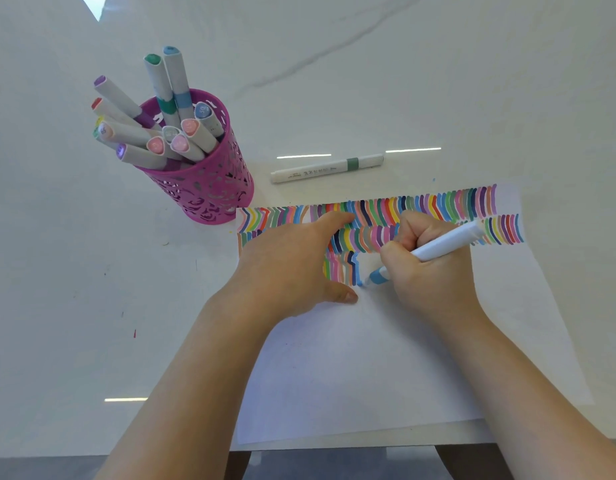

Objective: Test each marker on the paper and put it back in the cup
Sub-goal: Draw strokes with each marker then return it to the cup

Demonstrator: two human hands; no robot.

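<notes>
White veined table (369, 64); left hand (292, 265) flat on paper (369, 358), fingers (334, 220) straight; right hand (428, 271) fingers clamp marker (445, 242).

The pink cup (209, 188) stands far left. Its markers (133, 131) fan up and leftward, so its mouth is crowded from the left and freer from the right. A gap separates the cup from the loose marker (325, 168) lying just beyond the paper (369, 358). The left hand (292, 265) and the right hand (431, 268), which grips a blue marker (445, 242), block the paper's middle, with a narrow gap between them. The table (57, 306) lies open at near left and far behind the cup.
</notes>
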